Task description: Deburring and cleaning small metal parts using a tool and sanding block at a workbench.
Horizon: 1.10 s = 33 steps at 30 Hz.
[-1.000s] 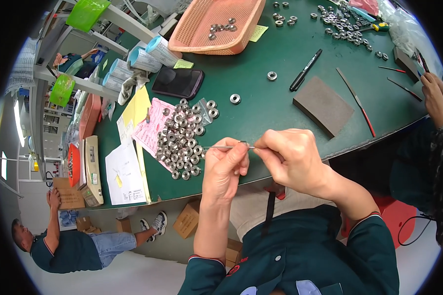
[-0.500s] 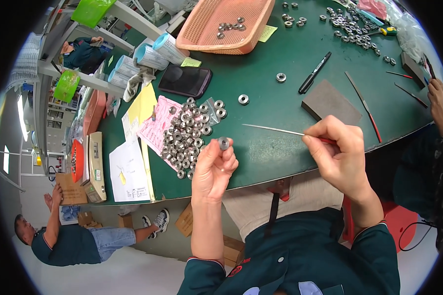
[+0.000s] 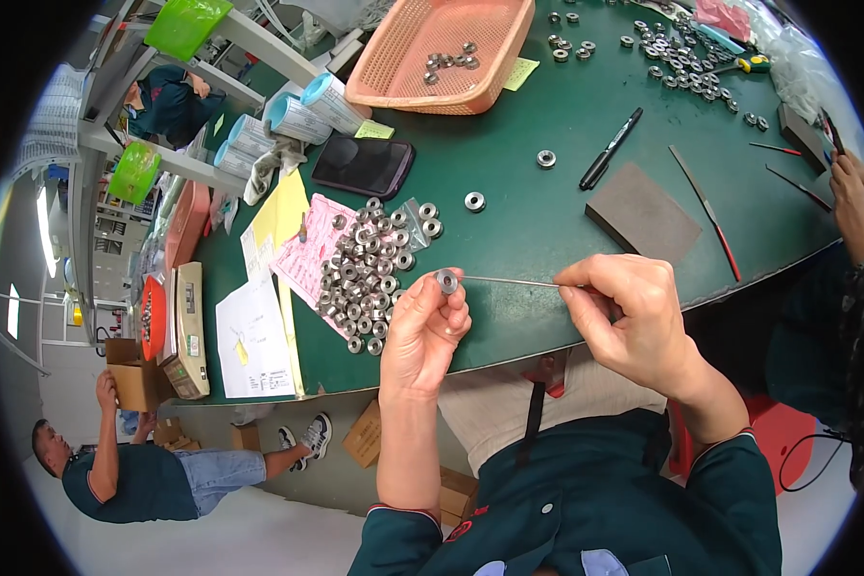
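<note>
My left hand pinches a small steel ring upright between thumb and fingertips, its hole showing. My right hand grips a thin needle file whose red handle is now hidden in the fingers. The file's far end meets the ring; whether it goes into the hole I cannot tell. Just beyond my left hand, a heap of similar steel rings lies on a pink sheet and a small clear bag. Two loose rings, one nearer and one farther, lie on the green table.
A grey block, a red-handled flat file and a black marker lie at right. Farther back are a phone, a pink basket and scattered rings. Another person's hand is at the right edge; someone handles a carton at left.
My right hand has moved left, bringing the needle file's tip to the ring. My left hand has turned the ring slightly and shifted a little right. The person at left has lifted the carton's flap.
</note>
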Tool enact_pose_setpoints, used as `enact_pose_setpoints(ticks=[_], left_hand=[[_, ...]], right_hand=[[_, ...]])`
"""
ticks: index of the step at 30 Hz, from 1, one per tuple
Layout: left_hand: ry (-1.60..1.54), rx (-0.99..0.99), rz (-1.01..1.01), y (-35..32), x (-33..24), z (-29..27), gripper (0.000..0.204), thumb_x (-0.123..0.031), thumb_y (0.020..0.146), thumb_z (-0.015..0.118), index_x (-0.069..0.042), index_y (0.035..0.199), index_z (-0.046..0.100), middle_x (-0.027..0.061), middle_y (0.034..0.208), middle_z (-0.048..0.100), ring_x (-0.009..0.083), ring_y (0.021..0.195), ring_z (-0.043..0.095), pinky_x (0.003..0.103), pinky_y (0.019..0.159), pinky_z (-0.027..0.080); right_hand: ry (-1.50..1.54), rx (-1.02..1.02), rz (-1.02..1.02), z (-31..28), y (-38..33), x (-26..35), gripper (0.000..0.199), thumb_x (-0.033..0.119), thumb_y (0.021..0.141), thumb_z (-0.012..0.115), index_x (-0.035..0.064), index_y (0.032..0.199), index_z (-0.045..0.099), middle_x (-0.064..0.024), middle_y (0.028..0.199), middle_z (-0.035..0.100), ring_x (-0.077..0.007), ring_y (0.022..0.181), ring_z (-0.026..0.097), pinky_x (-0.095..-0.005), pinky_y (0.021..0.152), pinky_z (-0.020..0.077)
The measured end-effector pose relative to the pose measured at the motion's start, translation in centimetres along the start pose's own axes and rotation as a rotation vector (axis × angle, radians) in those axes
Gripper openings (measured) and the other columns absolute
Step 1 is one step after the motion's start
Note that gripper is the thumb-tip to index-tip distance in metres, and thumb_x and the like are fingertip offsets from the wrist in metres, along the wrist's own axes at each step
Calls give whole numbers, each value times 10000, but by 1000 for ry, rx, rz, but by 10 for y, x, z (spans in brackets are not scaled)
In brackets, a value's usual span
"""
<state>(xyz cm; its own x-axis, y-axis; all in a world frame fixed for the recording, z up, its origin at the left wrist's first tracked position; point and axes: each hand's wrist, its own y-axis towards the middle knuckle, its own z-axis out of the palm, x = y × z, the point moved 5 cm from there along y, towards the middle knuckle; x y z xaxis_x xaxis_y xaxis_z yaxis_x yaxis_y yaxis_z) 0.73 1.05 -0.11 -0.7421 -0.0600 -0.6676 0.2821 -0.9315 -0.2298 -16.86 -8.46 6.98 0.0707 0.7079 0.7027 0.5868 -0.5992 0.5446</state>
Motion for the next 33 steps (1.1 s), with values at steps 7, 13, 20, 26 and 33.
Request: enact_pose_setpoints(ticks=[7, 13, 20, 26, 33], left_hand=[[221, 43, 46, -1, 5, 21, 186, -79, 752, 663, 24, 884, 582, 27, 646, 535, 87, 513, 435, 204, 477, 325], [129, 55, 43, -1, 4, 25, 167, -21, 720, 666, 24, 852, 573, 37, 675, 551, 79, 490, 417, 203, 460, 312], [118, 27, 71, -4, -1, 22, 119, -88, 752, 651, -11, 791, 569, 14, 586, 487, 66, 465, 372, 197, 440, 275], [189, 6, 162, -8, -10, 16, 128, -63, 735, 656, 7, 803, 572, 24, 626, 530, 61, 470, 393, 188, 428, 291], [300, -40, 207, -13, -15, 19, 144, -1, 702, 664, 20, 808, 569, 49, 673, 579, 58, 497, 475, 176, 453, 388]], right_hand=[[39, 11, -145, 19, 3, 3, 79, -57, 648, 598, 0, 703, 598, -87, 532, 538, -194, 435, 518, -294, 420, 390], [85, -11, -89, 20, 3, 3, 52, 12, 672, 610, 31, 679, 562, -96, 568, 555, -262, 508, 559, -334, 444, 427], [143, 25, -9, 15, 5, -4, 46, -49, 670, 597, -14, 697, 586, -89, 533, 529, -168, 432, 501, -257, 415, 380], [198, 65, 118, 14, 3, -14, 54, -18, 689, 610, -6, 682, 558, -86, 518, 514, -166, 430, 498, -270, 411, 374], [247, 76, 177, 16, 2, -14, 68, -15, 691, 620, -2, 684, 553, -102, 531, 529, -189, 429, 521, -276, 412, 389]])
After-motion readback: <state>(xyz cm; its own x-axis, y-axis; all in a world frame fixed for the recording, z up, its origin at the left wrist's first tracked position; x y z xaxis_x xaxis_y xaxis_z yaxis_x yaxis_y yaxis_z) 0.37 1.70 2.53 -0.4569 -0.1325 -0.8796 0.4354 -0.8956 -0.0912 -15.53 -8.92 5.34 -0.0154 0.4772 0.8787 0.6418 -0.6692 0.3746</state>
